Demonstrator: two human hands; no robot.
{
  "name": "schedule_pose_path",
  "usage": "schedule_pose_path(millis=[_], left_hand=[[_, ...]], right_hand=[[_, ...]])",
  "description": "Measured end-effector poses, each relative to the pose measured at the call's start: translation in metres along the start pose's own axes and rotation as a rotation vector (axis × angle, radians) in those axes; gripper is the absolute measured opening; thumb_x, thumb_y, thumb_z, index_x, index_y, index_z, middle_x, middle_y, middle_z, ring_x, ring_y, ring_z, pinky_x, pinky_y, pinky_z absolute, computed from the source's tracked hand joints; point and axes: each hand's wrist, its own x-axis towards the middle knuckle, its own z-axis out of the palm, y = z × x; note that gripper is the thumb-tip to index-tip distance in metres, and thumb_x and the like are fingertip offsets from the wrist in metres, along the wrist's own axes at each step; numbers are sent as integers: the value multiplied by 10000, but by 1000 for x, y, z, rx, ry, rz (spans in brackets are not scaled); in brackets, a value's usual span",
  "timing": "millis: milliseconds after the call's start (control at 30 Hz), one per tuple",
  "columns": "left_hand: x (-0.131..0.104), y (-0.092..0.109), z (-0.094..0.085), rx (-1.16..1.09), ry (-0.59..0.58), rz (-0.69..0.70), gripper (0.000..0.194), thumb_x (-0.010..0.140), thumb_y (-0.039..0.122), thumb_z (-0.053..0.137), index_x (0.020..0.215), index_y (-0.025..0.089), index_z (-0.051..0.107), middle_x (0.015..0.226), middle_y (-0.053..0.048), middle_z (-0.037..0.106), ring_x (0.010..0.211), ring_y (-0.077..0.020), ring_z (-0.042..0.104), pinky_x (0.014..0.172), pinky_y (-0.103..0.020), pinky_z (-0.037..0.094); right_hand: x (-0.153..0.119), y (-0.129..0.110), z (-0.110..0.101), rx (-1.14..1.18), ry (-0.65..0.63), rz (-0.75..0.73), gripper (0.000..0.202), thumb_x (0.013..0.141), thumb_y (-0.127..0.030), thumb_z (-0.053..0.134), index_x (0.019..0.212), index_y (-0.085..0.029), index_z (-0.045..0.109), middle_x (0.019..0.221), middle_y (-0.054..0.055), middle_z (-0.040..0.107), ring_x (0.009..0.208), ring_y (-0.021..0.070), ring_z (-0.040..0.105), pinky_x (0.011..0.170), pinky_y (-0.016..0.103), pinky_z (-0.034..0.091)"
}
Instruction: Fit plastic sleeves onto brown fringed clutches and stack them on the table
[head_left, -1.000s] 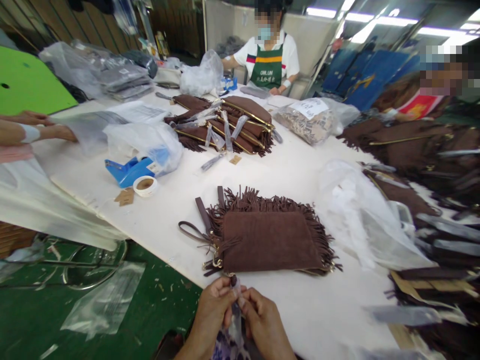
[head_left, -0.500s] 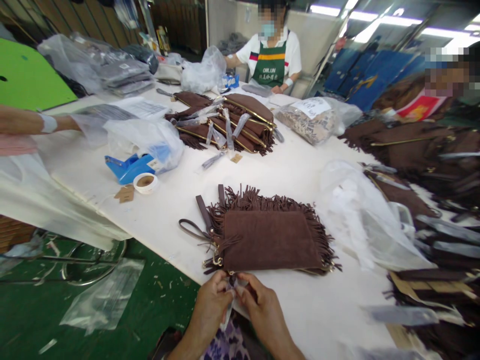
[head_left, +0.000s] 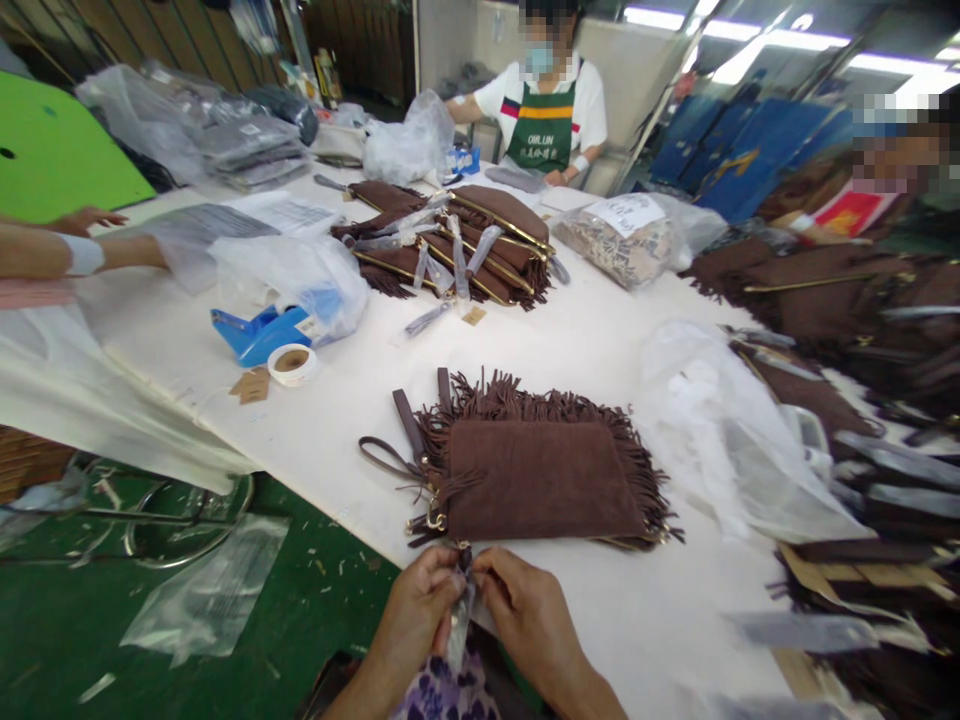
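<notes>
Your left hand (head_left: pixel 424 605) has its thumb and finger pinched together on a thin clear wrap (head_left: pixel 459 635). Your right hand (head_left: pixel 532 620) pinches the same wrap from the other side, so your fingertips almost meet. A dark strap (head_left: pixel 464 557) shows at the top of the wrap, right between your fingers. The loose end of the wrap hangs down in front of your purple clothes (head_left: pixel 450 690).

The brown bag (head_left: pixel 540 480) is just past your hands. It lies flat on the white table (head_left: pixel 345 430), near the edge. Its fringe (head_left: pixel 502 397) sticks out along the far side and the right side. On its left side there is a thin loop (head_left: pixel 382 455) and some gold rings (head_left: pixel 434 520).

Farther off to the left sits a blue tape holder (head_left: pixel 274 338), with a white roll (head_left: pixel 291 366) by it and brown tags (head_left: pixel 251 387) next to that. A pile of brown bags (head_left: pixel 480 240) with gold zips lies past the middle. To the right of your bag is a big see-through sack (head_left: pixel 705 430). Across the table, a person in a green apron (head_left: pixel 547 120) sits.
</notes>
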Motion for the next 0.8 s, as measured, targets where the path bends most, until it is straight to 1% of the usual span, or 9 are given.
schedule_pose_path(millis=[67, 133, 267, 333, 433, 500, 633, 700, 800], left_hand=[[1, -2, 0, 2, 16, -35, 334, 744, 479, 618, 811, 164, 531, 405, 77, 484, 232, -50, 303, 292, -168, 159], [0, -2, 0, 0, 25, -46, 365, 711, 506, 658, 746, 170, 519, 392, 76, 475, 235, -45, 298, 301, -167, 140], [0, -1, 1, -39, 40, -44, 398, 661, 512, 718, 719, 176, 515, 404, 69, 495, 241, -45, 306, 308, -172, 128], [0, -2, 0, -65, 40, -41, 391, 651, 491, 740, 698, 179, 509, 389, 74, 478, 247, -48, 305, 312, -176, 136], [1, -5, 0, -117, 52, -24, 358, 662, 439, 751, 682, 181, 505, 369, 82, 448, 268, -47, 290, 334, -175, 152], [1, -5, 1, -139, 62, -19, 334, 680, 409, 746, 681, 181, 503, 365, 87, 434, 283, -42, 272, 351, -173, 147], [-2, 1, 6, -127, 89, -6, 322, 694, 388, 740, 671, 182, 493, 373, 91, 420, 298, -41, 261, 368, -174, 135], [-5, 4, 8, -121, 102, 14, 318, 703, 394, 731, 681, 183, 494, 382, 93, 420, 303, -41, 262, 373, -174, 140], [-10, 6, 12, -84, 133, 73, 313, 716, 418, 715, 706, 181, 511, 399, 91, 435, 300, -44, 280, 373, -175, 164]], right_hand=[[-2, 0, 1, 43, 33, 4, 160, 886, -183, 453, 865, -219, 607, 779, -16, 622, 703, 133, 568, 661, 211, 371], [-3, 0, 4, 130, 70, 66, 134, 879, -204, 473, 827, -209, 596, 726, -24, 601, 666, 128, 550, 628, 205, 373], [-7, 2, 12, 319, 148, 248, 138, 888, -297, 475, 818, -203, 547, 667, -29, 562, 596, 126, 517, 547, 200, 374], [-12, 4, 17, 368, 181, 288, 155, 897, -341, 460, 858, -205, 523, 700, -17, 582, 607, 133, 536, 556, 207, 400], [-22, 7, 26, 383, 162, 265, 182, 880, -372, 492, 952, -206, 509, 793, 13, 626, 677, 149, 584, 631, 229, 446], [-29, 9, 32, 372, 131, 253, 234, 861, -393, 515, 997, -202, 507, 772, 15, 628, 668, 157, 587, 632, 237, 453], [-38, 16, 41, 380, 57, 331, 234, 849, -432, 489, 847, -200, 522, 611, -24, 556, 537, 134, 500, 512, 214, 381], [-39, 19, 43, 398, 30, 360, 254, 846, -441, 473, 764, -203, 504, 584, -36, 524, 515, 120, 459, 492, 205, 348], [-38, 19, 43, 362, 39, 372, 260, 833, -441, 478, 727, -204, 495, 573, -42, 496, 534, 121, 443, 505, 202, 336]])
